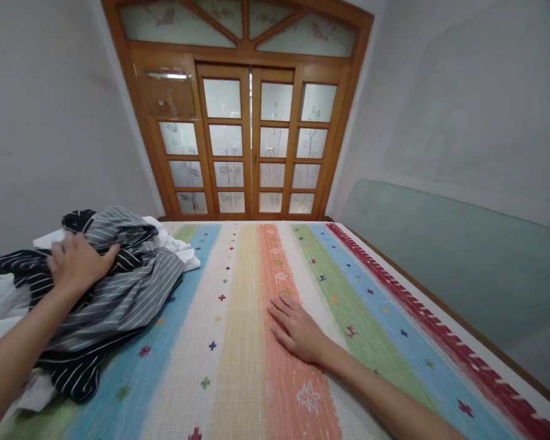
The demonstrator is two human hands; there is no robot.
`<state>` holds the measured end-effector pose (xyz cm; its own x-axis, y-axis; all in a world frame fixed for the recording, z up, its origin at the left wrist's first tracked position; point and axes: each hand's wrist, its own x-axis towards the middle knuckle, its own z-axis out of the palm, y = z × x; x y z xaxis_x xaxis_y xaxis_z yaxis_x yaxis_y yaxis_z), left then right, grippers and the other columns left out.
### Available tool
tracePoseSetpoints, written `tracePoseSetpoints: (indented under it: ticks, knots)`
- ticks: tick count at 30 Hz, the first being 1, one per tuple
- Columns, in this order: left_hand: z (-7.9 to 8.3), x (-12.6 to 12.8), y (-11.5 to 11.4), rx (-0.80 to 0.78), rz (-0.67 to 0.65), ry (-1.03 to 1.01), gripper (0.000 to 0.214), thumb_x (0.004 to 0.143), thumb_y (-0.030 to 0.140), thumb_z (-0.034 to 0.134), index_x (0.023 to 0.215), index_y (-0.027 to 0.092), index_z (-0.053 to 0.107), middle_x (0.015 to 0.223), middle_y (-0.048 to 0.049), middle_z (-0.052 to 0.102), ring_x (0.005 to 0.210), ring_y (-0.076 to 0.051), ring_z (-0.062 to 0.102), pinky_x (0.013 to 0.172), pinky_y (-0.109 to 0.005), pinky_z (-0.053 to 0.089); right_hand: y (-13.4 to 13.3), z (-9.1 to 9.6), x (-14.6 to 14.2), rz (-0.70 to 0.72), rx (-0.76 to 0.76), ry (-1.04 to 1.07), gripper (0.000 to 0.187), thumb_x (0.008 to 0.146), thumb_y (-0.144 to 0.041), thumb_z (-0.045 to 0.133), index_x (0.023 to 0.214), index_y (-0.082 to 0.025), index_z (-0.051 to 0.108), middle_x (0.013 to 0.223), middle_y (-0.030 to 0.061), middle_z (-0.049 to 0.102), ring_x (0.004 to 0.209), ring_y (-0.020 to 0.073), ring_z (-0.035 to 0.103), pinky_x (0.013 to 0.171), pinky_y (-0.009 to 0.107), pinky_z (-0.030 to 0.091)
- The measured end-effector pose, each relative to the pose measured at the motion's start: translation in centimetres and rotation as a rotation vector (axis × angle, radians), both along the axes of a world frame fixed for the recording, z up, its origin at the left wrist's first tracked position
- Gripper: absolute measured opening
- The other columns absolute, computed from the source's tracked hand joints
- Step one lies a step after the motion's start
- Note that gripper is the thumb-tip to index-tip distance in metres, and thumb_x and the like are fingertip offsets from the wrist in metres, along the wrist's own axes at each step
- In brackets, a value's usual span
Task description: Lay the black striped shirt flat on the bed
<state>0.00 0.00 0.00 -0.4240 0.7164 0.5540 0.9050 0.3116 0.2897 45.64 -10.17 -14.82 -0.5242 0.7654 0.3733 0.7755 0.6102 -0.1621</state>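
Note:
On the left, a rumpled heap of black and grey striped clothes (pixel 140 293) lies on a multicoloured striped cloth (pixel 238 342). My left hand (pixel 80 260) rests on top of this heap, its fingers spread and a little blurred. White fabric (pixel 186 252) shows under and behind the striped clothes. Near the middle, my right hand (pixel 297 327) lies palm down on the orange stripe of the cloth. Its fingers are stretched out and hold nothing.
Wooden doors with glass panes (pixel 229 140) stand beyond the far edge. A pale green panel (pixel 440 244) runs along the right side by the wall. More white fabric (pixel 2 305) lies at the far left. Grey walls (pixel 50 122) rise on both sides.

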Motion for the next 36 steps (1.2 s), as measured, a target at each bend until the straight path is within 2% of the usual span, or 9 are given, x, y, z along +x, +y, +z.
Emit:
tracePoseSetpoints:
  ticks: [6,12,17,21,24,27,29,32,36]
  knots:
    - [-2.5,-0.4,-1.2,-0.056,0.081,-0.106,0.049,0.086,0.044,0.042,0.111,0.001,0.048,0.122,-0.0293,0.056,0.119,-0.041,0.050,0.099,-0.052,0.040,0.0,0.1,0.0,-0.002,0.008,0.003,0.044,0.095,-0.032,0.047,0.134,-0.015,0.057,0.141,0.0114,0.054,0.134,0.0302,0.044,0.113,0.049,0.035]
    - [-0.5,1.9,-1.7,0.204,0.095,-0.311,0.026,0.084,0.035,0.045,0.098,0.013,0.046,0.105,-0.0203,0.062,0.103,-0.039,0.056,0.092,-0.058,0.038,0.1,-0.1,-0.1,-0.009,0.002,0.017,0.044,0.095,-0.033,0.047,0.134,-0.017,0.057,0.141,0.0118,0.053,0.136,0.0299,0.042,0.112,0.050,0.036]
    - [1.2,7.1,-2.7,0.380,-0.088,-0.367,0.020,0.087,0.037,0.047,0.091,0.018,0.046,0.093,-0.0118,0.063,0.093,-0.031,0.058,0.085,-0.045,0.045,0.1,-0.1,0.0,-0.007,-0.035,0.027,0.045,0.094,-0.032,0.049,0.135,-0.015,0.056,0.143,0.0123,0.051,0.137,0.0301,0.040,0.113,0.050,0.034]
    - [1.2,12.8,-4.3,0.348,-0.437,-0.275,0.020,0.087,0.038,0.050,0.090,0.018,0.051,0.087,-0.0070,0.063,0.084,-0.024,0.061,0.082,-0.036,0.046,0.6,0.3,0.3,0.004,-0.147,0.134,0.045,0.091,-0.035,0.052,0.131,-0.017,0.059,0.142,0.0131,0.052,0.137,0.0302,0.040,0.113,0.053,0.031]
    - [-0.9,16.6,-5.3,0.196,-0.850,-0.193,0.019,0.087,0.037,0.050,0.089,0.019,0.055,0.091,-0.0061,0.065,0.084,-0.021,0.061,0.082,-0.032,0.047,1.5,0.5,0.9,-0.004,-0.318,0.413,0.043,0.089,-0.040,0.054,0.126,-0.018,0.063,0.134,0.0134,0.059,0.129,0.0290,0.050,0.108,0.052,0.038]
    - [-4.9,19.2,-6.5,-0.092,-1.263,-0.108,0.022,0.085,0.037,0.054,0.073,0.019,0.054,0.106,-0.0093,0.066,0.093,-0.021,0.062,0.085,-0.032,0.048,2.6,0.4,1.7,-0.070,-0.458,0.790,0.043,0.090,-0.046,0.051,0.119,-0.018,0.066,0.122,0.0139,0.067,0.112,0.0259,0.063,0.098,0.046,0.048]
    - [-7.9,20.1,-7.5,-0.249,-1.419,-0.093,0.023,0.084,0.038,0.058,0.069,0.019,0.056,0.119,-0.0100,0.064,0.103,-0.022,0.062,0.090,-0.033,0.048,3.1,0.4,2.2,-0.104,-0.489,0.983,0.044,0.089,-0.050,0.050,0.112,-0.017,0.068,0.113,0.0143,0.070,0.104,0.0248,0.067,0.094,0.043,0.051]
    - [-11.2,20.6,-8.9,-0.343,-1.400,-0.168,0.033,0.087,0.046,0.055,0.068,0.019,0.059,0.124,-0.0094,0.064,0.108,-0.025,0.061,0.094,-0.037,0.047,3.5,0.5,2.6,-0.137,-0.480,1.081,0.042,0.085,-0.051,0.053,0.104,-0.017,0.069,0.101,0.0126,0.072,0.095,0.0231,0.068,0.087,0.040,0.053]
    - [-11.9,20.5,-9.8,-0.395,-1.385,-0.316,0.050,0.098,0.047,0.028,0.080,0.020,0.067,0.112,-0.0074,0.068,0.103,-0.024,0.061,0.095,-0.039,0.046,4.1,0.8,1.8,-0.198,-0.422,1.049,0.039,0.081,-0.048,0.056,0.100,-0.016,0.070,0.095,0.0098,0.072,0.086,0.0212,0.066,0.079,0.036,0.053]
